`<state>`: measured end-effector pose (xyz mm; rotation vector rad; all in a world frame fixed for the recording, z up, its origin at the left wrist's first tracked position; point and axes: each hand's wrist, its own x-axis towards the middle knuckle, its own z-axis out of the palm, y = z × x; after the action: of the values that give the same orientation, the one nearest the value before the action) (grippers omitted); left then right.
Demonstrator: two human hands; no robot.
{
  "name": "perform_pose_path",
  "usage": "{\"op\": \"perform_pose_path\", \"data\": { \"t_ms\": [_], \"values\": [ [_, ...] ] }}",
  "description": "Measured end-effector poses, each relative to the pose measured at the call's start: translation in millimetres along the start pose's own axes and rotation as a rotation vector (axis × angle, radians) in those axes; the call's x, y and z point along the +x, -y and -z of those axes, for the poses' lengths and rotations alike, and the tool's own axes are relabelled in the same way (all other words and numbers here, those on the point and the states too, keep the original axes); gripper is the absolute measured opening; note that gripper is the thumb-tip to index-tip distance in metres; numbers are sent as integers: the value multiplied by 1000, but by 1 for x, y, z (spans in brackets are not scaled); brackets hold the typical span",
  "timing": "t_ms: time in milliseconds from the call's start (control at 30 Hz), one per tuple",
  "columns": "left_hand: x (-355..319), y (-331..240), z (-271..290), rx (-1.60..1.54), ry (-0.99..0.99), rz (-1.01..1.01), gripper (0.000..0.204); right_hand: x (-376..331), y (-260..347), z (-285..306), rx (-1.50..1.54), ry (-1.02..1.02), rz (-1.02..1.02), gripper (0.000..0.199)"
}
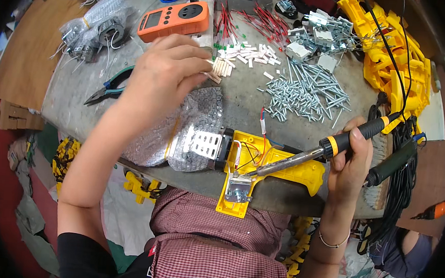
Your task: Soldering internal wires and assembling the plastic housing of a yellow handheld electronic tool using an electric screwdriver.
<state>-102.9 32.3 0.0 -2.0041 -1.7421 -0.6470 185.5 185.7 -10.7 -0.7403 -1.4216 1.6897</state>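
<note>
My right hand [351, 161] grips a soldering iron [298, 159] by its black and yellow handle. The iron's tip meets or hovers just over the terminals of a silver metal-framed component [239, 190] inside an open yellow tool housing [308, 175]. Thin wires run through that housing, and a slotted metal piece [206, 144] sticks out at its left end. My left hand [168, 65] is raised, fingers bent and apart, beside a pile of small white sleeves [249, 54] and tan pieces [222, 69]. Nothing shows between its fingers.
An orange meter [174, 19] and green-handled pliers [113, 87] lie around my left hand. Bubble wrap [204, 104] sits left of the housing. Loose screws [305, 93], red-wired lights [267, 22], yellow shells [393, 63] and black cables [400, 177] lie beyond and to the right.
</note>
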Motion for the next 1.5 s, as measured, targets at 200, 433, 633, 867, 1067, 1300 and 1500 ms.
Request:
{"op": "perform_pose_path", "data": {
  "t_ms": [200,433,633,867,1067,1300,1500],
  "values": [
    [21,-62,-7,-417,179,337,15,0,-5,4,-12,-17,1,19],
    [34,-76,-1,-1079,360,590,19,1,-5,-2,-29,-57,25,21],
    [32,-65,1,-1307,556,654,21,2,-5,0,-27,-51,29,21],
    [9,-80,5,-1051,279,486,16,0,-2,3,14,-25,5,20],
    [5,-81,1,-1035,253,453,18,0,-4,4,16,-41,8,22],
    [6,-81,-1,-998,256,422,25,3,1,10,69,-116,42,21],
    [7,-81,1,-994,268,429,37,3,-1,9,76,-87,26,20]
  ]
}}
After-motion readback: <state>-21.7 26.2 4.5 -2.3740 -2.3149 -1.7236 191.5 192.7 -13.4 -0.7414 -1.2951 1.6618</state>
